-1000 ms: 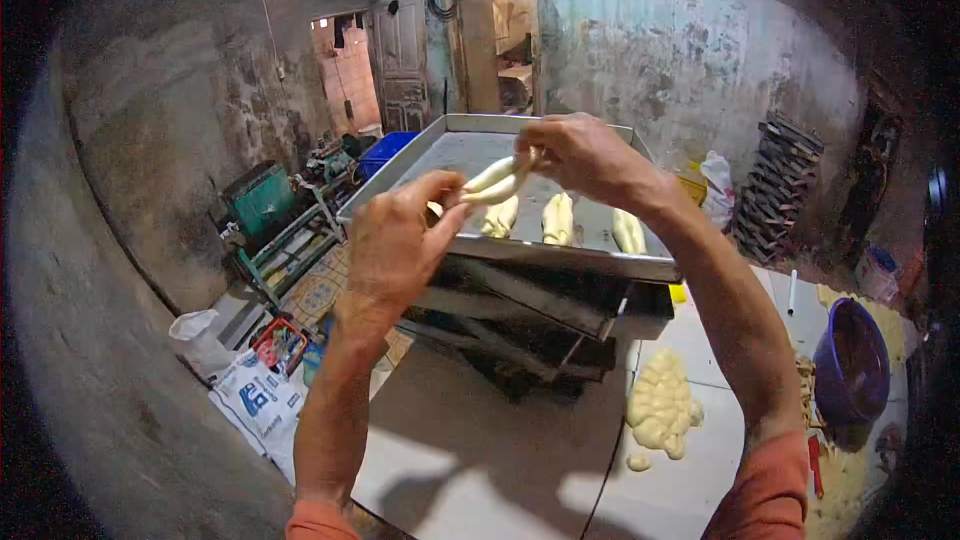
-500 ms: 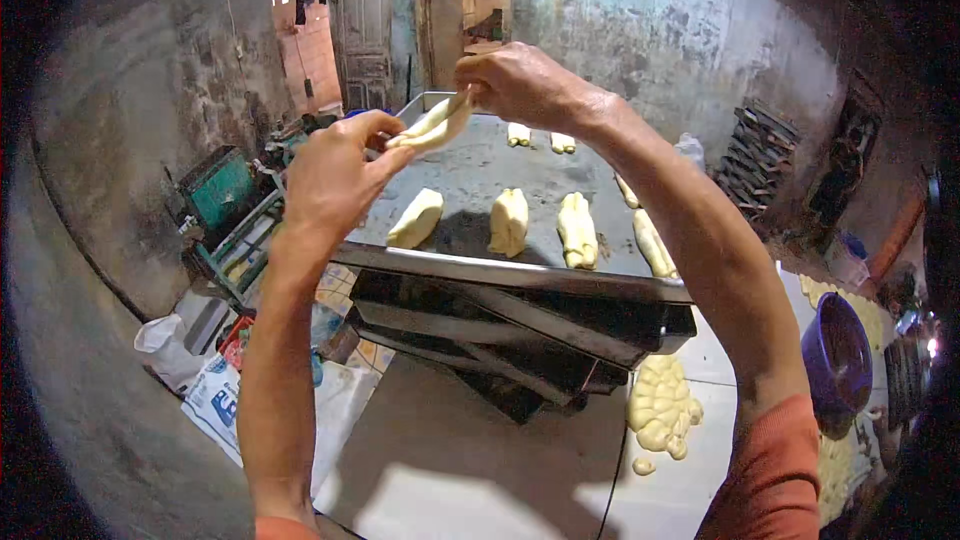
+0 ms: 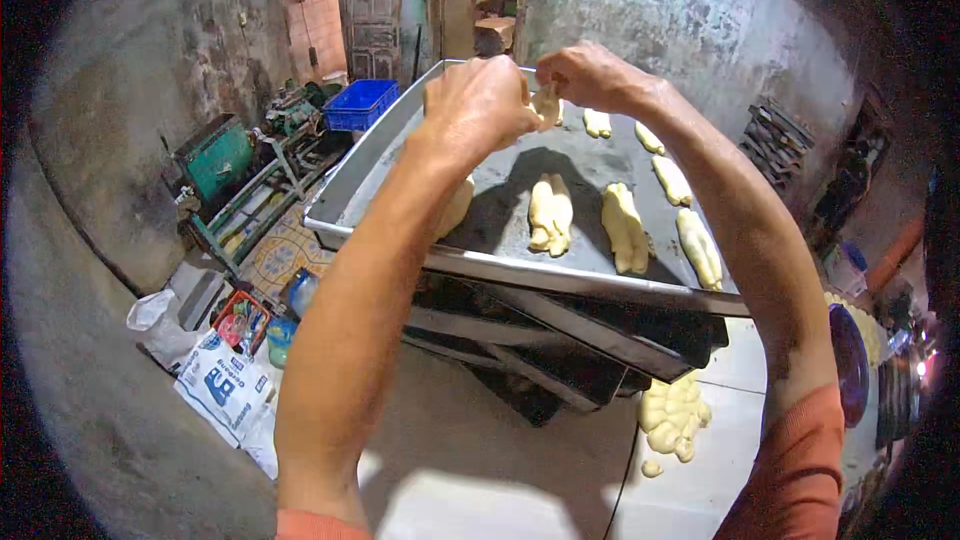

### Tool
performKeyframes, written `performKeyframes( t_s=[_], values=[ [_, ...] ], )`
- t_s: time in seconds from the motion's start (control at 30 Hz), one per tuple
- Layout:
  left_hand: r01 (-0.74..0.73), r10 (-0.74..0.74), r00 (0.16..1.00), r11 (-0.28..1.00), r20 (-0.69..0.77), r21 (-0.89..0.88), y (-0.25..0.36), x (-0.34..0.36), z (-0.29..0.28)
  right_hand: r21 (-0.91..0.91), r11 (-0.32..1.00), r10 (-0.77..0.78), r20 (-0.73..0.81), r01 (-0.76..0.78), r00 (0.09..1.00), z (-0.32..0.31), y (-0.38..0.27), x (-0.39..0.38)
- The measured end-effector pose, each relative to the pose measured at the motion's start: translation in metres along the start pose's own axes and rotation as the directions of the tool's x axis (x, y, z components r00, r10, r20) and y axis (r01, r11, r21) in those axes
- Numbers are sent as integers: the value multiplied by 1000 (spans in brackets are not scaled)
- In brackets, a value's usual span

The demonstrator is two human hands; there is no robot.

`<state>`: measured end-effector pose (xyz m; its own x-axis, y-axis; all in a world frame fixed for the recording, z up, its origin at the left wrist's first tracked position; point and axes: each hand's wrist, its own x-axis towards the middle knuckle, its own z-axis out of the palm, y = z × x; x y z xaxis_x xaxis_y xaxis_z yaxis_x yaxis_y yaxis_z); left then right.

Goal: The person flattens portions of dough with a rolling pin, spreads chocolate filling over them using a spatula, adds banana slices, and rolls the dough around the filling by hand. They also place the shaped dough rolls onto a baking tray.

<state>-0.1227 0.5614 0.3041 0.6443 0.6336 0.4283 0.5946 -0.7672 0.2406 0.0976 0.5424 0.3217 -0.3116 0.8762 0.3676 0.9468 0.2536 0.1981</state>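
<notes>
Over the back part of a metal baking tray point(image 3: 370, 170), my left hand point(image 3: 478, 108) and my right hand point(image 3: 590, 78) are closed on a pale strip of dough point(image 3: 545, 108), which is partly hidden behind my fingers. Shaped dough pieces point(image 3: 625, 225) lie in the tray, several along its front and right sides and others toward the back. One at the left is partly hidden by my left forearm. The tray rests on a stack of dark trays point(image 3: 560, 345).
A pile of dough portions point(image 3: 672, 415) lies on the white tiled surface at right, near a purple bucket point(image 3: 850, 360). Green machinery point(image 3: 215, 155), a blue crate point(image 3: 360, 105) and sacks point(image 3: 220, 385) stand at left. Dark racks point(image 3: 775, 140) lean by the back wall.
Both hands have moved with the dough strip toward the tray's back; my left hand has come right, closer to my right hand. The view has shifted, showing more of the tray's left side.
</notes>
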Motion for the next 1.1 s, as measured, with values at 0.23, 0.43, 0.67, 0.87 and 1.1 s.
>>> performKeyframes(
  t_s=[0.23,0.43,0.67,0.87,1.1],
  values=[
    [107,-101,994,984,-48,145,-30,3,-12,9,990,-136,-131,138,982,18,-8,34],
    [74,-74,997,994,1,83,-28,-2,1,10,994,-110,-38,111,993,15,-17,39],
    [-49,51,999,993,-18,107,41,14,24,-4,998,-66,72,66,995,2,28,-16],
    [-122,96,968,987,233,102,90,19,43,4,991,123,324,-131,938,44,61,-69],
    [-241,220,926,970,306,34,73,22,60,-72,971,237,355,-227,904,32,38,-74]
  ],
)
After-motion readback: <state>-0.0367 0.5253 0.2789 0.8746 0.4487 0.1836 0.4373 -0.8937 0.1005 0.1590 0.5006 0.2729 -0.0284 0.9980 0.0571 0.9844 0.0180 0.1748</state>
